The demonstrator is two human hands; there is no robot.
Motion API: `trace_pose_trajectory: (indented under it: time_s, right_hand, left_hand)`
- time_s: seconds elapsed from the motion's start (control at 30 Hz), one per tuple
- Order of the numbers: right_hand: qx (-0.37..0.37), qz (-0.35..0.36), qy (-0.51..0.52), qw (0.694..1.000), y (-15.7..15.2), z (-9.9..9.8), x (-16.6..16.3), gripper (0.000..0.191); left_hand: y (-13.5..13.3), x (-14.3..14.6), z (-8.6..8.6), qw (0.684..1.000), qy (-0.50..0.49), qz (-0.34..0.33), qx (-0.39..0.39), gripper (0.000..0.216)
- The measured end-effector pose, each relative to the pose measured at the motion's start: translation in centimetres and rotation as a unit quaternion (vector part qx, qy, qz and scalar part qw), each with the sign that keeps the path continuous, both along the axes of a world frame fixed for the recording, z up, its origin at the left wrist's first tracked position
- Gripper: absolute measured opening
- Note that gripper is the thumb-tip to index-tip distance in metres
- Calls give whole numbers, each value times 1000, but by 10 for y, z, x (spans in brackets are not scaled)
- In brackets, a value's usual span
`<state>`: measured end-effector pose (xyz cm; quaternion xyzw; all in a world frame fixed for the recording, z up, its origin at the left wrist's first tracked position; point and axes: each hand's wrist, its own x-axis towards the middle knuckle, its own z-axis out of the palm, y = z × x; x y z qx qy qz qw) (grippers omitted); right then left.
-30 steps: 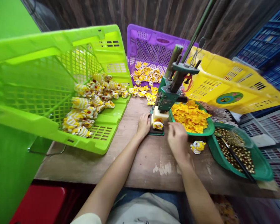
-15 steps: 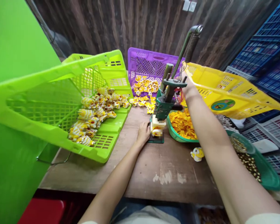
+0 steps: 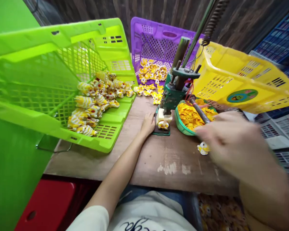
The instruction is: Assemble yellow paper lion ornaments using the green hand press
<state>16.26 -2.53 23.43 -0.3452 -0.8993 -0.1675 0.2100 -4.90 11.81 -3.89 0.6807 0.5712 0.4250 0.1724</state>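
A green hand press (image 3: 172, 96) stands on the wooden table (image 3: 159, 160). A small yellow and white toy piece (image 3: 163, 124) sits in its white die. My left hand (image 3: 148, 123) lies against the left edge of the press base, fingers bent onto it. My right hand (image 3: 231, 141) is blurred by motion, close to the camera on the right. It is closed round the end of the dark press lever (image 3: 199, 111), which slants down from the press. One loose yellow toy figure (image 3: 203, 148) lies on the table just below that hand.
A tilted lime crate (image 3: 106, 141) on the left holds several striped toy figures. A purple crate (image 3: 159, 45) of yellow pieces stands behind, a yellow crate (image 3: 231, 80) at right. A green bowl (image 3: 180, 126) of yellow parts sits beside the press. A red stool (image 3: 45, 205) stands below left.
My right hand has come from behind the press down towards me, bringing the lever with it. My left hand stays at the press base. The view has tilted downward.
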Motion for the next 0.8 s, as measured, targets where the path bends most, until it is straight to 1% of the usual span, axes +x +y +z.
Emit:
trace_pose_trajectory:
  time_s: [0.07, 0.13, 0.17, 0.23, 0.27, 0.3, 0.37, 0.47, 0.53, 0.6, 0.67, 0.73, 0.77, 0.8]
  right_hand:
    - [0, 16, -80, 997, -5, -31, -15, 52]
    - [1, -3, -127, 992, 0, -67, -21, 43]
    - [13, -16, -133, 991, 3, -86, -21, 42]
    - [39, -43, -113, 992, 9, -122, -18, 43]
    - [52, -52, -91, 993, 11, -136, -17, 44]
    - [62, -57, -67, 994, 12, -148, -16, 43]
    - [77, -53, -29, 995, 15, -164, -15, 41]
    - [81, -35, -6, 996, 21, -174, -14, 38]
    - [45, -41, -1, 998, 25, -179, -14, 37]
    - [-13, -56, 1, 998, 26, -184, -14, 37]
    - [-45, -55, 10, 997, 23, -187, -13, 37]
    - [-63, -30, 31, 997, 16, -178, -9, 36]
    - [-79, -16, 55, 995, 12, -168, -4, 37]
    - [-100, -11, 93, 991, 8, -152, 1, 39]
  left_hand:
    - [-1, -2, 1, 1000, 9, -9, -2, 45]
    - [-2, -5, 1, 1000, 15, -19, -3, 46]
    - [-2, -5, 1, 1000, 18, -25, -3, 46]
    - [-3, -6, 0, 999, 24, -34, -1, 47]
    - [-4, -6, -1, 999, 29, -37, 0, 48]
    - [-4, -6, -1, 999, 35, -38, -1, 48]
    - [-4, -5, -4, 998, 45, -35, -4, 49]
    - [-2, -3, -6, 999, 46, -28, -3, 49]
    - [-2, -3, -7, 999, 40, -29, -1, 49]
    - [-1, -4, -6, 999, 30, -31, -6, 48]
    - [-2, -6, -4, 999, 20, -31, -11, 47]
    - [-4, -7, -3, 999, 15, -30, -9, 47]
    - [-4, -7, -2, 999, 15, -32, -6, 47]
    - [-5, -7, -2, 999, 15, -33, -2, 47]
